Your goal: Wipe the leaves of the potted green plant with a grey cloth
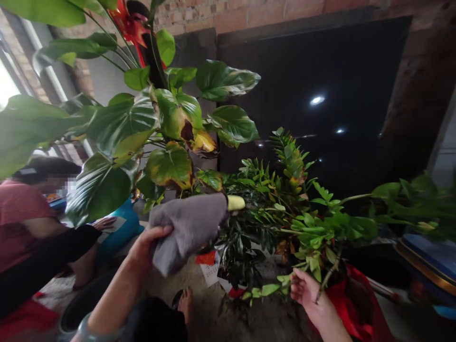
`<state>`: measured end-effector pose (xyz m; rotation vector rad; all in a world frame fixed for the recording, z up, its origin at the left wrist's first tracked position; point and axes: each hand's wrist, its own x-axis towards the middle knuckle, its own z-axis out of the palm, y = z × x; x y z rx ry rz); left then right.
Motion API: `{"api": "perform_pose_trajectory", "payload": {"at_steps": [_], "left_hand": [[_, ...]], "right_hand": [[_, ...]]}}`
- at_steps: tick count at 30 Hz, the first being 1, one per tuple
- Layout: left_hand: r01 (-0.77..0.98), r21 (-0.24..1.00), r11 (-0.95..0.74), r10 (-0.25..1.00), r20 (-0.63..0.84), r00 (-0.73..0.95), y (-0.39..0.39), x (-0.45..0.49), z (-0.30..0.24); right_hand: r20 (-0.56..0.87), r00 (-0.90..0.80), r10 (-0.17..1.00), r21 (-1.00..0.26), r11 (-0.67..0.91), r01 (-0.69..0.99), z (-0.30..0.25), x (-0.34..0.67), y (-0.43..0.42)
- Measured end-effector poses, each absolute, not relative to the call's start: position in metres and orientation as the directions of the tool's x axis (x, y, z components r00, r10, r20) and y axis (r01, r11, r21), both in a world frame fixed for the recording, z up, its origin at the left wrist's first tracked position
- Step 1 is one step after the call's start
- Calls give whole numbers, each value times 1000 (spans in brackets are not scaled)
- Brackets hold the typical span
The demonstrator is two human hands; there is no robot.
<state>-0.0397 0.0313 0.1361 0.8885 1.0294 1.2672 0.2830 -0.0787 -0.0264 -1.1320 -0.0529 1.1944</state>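
Observation:
My left hand [151, 240] is closed on a grey cloth [190, 221], held up in front of the large-leaved plant [107, 123]. Past the cloth's far end sticks out a small pale yellow tip [236, 203]; what it belongs to is hidden. Lower on the right, my right hand [306, 290] pinches a thin green leafy stem [285, 281] of the low bushy plant [320, 228]. Small leaves spread to the left of its fingertips. Some leaves of the big plant, such as the blotched one [171, 166], are yellow and brown at the edges.
At the left sits another person [26, 209], one hand resting by a blue bag-like thing [123, 225]. A red wrapping [359, 304] surrounds the plant base at right. Dark glossy panels [309, 95] and a brick wall [267, 14] stand behind. Papers [211, 273] lie on the floor.

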Motion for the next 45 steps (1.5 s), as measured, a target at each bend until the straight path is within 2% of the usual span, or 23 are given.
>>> {"api": "perform_pose_trajectory", "payload": {"at_steps": [1,3,6,8,9,11,14,17,19,21,23,24,26,30,32,33,35,37,39,42,45], "left_hand": [[-318,945,78,992,-105,-68,37,-37,138],[-252,963,94,989,-119,-85,43,-24,126],[-83,970,227,970,-217,110,29,-4,85],[-87,944,319,926,-291,239,13,-2,65],[-123,931,343,918,-305,252,7,-5,62],[-222,922,316,944,-282,174,5,-15,74],[-326,942,82,991,-112,-76,29,-24,108],[-282,953,-111,969,40,-245,56,-8,114],[-186,980,-65,978,25,-209,56,12,95],[-104,993,60,998,-57,27,38,28,69],[-111,977,185,946,-146,289,14,34,54],[-124,969,215,927,-162,339,5,33,53],[-181,961,209,936,-144,321,-2,25,66],[-310,951,-23,999,13,-35,28,14,106],[-318,946,-65,988,17,-152,43,21,109],[-300,953,-32,988,-15,-154,45,26,104],[-225,969,105,991,-120,-52,37,38,85],[-151,958,243,965,-223,139,18,46,66],[-132,941,311,912,-256,319,0,47,57],[-198,947,252,906,-159,393,-5,41,78],[-311,946,97,969,-19,246,17,40,114]], "right_hand": [[-501,438,746,-708,-62,-703,-28,282,-77],[-474,439,763,-702,-27,-711,-30,279,-74],[-450,420,788,-683,0,-731,-32,275,-73],[-453,414,789,-672,3,-741,-30,275,-76],[-450,410,793,-669,5,-743,-28,275,-77],[-440,400,804,-669,4,-743,-24,277,-80],[-437,393,809,-673,-4,-739,-20,279,-81],[-427,410,806,-674,19,-738,-24,278,-77],[-423,422,802,-672,35,-740,-28,277,-74],[-425,433,794,-670,46,-741,-32,276,-72],[-422,427,800,-669,43,-742,-33,278,-73],[-416,416,809,-669,37,-742,-33,279,-75],[-403,386,830,-674,16,-739,-30,282,-78],[-404,382,831,-675,11,-738,-24,284,-81],[-418,394,819,-669,16,-743,-23,283,-80],[-424,396,815,-665,17,-747,-23,282,-79],[-431,401,808,-655,25,-755,-24,280,-78],[-432,413,802,-655,36,-755,-27,279,-78],[-416,420,807,-663,47,-747,-32,280,-77],[-379,415,827,-670,64,-740,-40,283,-77],[-376,421,825,-666,75,-742,-40,285,-76]]}}
